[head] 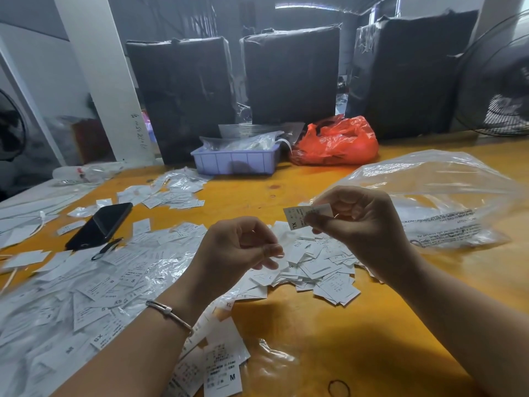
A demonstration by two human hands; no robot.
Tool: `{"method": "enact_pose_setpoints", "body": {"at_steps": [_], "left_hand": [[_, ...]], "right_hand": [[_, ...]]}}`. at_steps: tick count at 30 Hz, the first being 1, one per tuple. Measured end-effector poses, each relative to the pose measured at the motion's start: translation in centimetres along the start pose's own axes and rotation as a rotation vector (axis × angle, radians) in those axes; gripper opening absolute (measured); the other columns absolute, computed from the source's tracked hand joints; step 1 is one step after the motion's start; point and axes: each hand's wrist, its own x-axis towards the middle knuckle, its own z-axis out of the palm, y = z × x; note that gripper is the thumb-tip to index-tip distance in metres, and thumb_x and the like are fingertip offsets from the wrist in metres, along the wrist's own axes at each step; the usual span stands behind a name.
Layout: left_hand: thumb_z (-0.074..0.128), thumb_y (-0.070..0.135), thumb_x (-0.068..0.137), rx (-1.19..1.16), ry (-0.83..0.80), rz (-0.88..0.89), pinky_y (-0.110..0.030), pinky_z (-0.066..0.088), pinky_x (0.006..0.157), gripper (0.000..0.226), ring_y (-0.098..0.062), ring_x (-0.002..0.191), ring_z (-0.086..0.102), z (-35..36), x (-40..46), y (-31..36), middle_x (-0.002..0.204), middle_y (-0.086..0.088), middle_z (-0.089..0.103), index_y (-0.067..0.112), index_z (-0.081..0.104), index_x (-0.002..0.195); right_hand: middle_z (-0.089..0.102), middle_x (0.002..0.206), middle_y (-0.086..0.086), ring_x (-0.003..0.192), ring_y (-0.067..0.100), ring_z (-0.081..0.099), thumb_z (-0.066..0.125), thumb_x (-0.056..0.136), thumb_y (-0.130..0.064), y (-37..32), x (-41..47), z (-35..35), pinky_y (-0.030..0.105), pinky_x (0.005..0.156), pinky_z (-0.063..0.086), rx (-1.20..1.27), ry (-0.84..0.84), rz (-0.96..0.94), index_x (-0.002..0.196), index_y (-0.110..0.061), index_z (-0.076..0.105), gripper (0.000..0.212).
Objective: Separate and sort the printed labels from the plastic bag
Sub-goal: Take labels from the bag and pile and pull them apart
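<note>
foreground: rubber band (339, 388) lies flat on the orange table (315, 325), just beside the right forearm; an "m" label (222, 371) sits near it, to its left.
left hand: left hand (237, 247) raised over the pile, fingers curled inward, thumb meeting fingertips; whether it pinches anything cannot be told. bracelet (169, 312) on the wrist.
right hand: right hand (355, 216) held up higher, thumb and fingers pinching an "xl" label (303, 215) (the size letters face the camera).
loose pile: printed labels (317, 267) heaped on the table between and below the two hands, several showing "s" and "l".
sorted spread: more white labels (80, 299) fan across the left side of the table, mixed with crumpled clear film.
plastic bag: large clear plastic bag (446, 202) lies puffed up on the table right of the right hand, printed warning text on its near face.
phone: black phone (100, 224) rests among labels at left.
far edge: lilac tray (234, 163) filled with clear packets, red bag (337, 141) just beside it.
backdrop: three dark wrapped bales (289, 73) stand behind the table; a fan (498, 81) at right.
</note>
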Motion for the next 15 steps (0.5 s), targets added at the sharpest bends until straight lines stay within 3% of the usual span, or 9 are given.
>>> {"method": "enact_pose_setpoints", "body": {"at_steps": [8, 13, 15], "left_hand": [[0.073, 0.024, 0.073, -0.001, 0.005, 0.004, -0.028, 0.059, 0.059, 0.023, -0.017, 0.069, 0.074, 0.00, -0.02, 0.08, 0.078, -0.002, 0.076, 0.005, 0.068, 0.086], [0.071, 0.023, 0.076, 0.018, -0.005, 0.002, -0.028, 0.059, 0.059, 0.018, -0.015, 0.069, 0.074, 0.00, -0.01, -0.03, 0.078, 0.000, 0.076, 0.008, 0.068, 0.086], [0.071, 0.022, 0.077, 0.020, -0.008, 0.003, -0.027, 0.059, 0.059, 0.017, -0.015, 0.069, 0.074, 0.02, 0.01, -0.06, 0.078, 0.000, 0.076, 0.008, 0.068, 0.087]], "right_hand": [[0.070, 0.067, 0.009, 0.062, 0.026, 0.067, 0.073, 0.076, 0.003, 0.30, -0.07, -0.04, 0.052, 0.062, 0.055, -0.014, -0.057, 0.010, 0.074, -0.001, 0.070, 0.005], [0.070, 0.071, 0.014, 0.062, 0.026, 0.067, 0.075, 0.073, 0.000, -0.03, 0.05, -0.32, 0.035, 0.060, 0.057, 0.073, -0.034, 0.002, 0.078, 0.004, 0.068, 0.009], [0.070, 0.071, 0.013, 0.062, 0.025, 0.067, 0.075, 0.073, 0.000, -0.12, 0.01, -0.31, 0.038, 0.060, 0.058, 0.051, -0.044, -0.002, 0.077, 0.003, 0.069, 0.008]]}}
